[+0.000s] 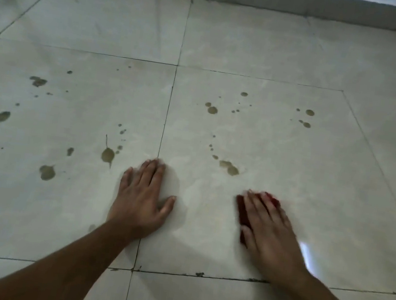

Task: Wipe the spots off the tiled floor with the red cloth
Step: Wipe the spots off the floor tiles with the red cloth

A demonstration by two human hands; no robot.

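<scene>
The pale tiled floor [291,163] carries several brownish spots, such as a pair [229,167] just ahead of my hands, one [107,155] to the left of my left hand and one [212,110] farther off. My right hand [270,226] lies flat on the red cloth [243,211] and presses it to the tile; only the cloth's left edge and a bit at the fingertips show. My left hand [143,198] rests flat on the floor with fingers spread, across a grout line, holding nothing. The right hand is blurred.
A low wall base [301,4] runs along the far edge of the floor. More spots [47,172] are scattered over the left tile. Dark grout lines [165,120] divide the tiles. A bright reflection [305,256] lies beside my right wrist.
</scene>
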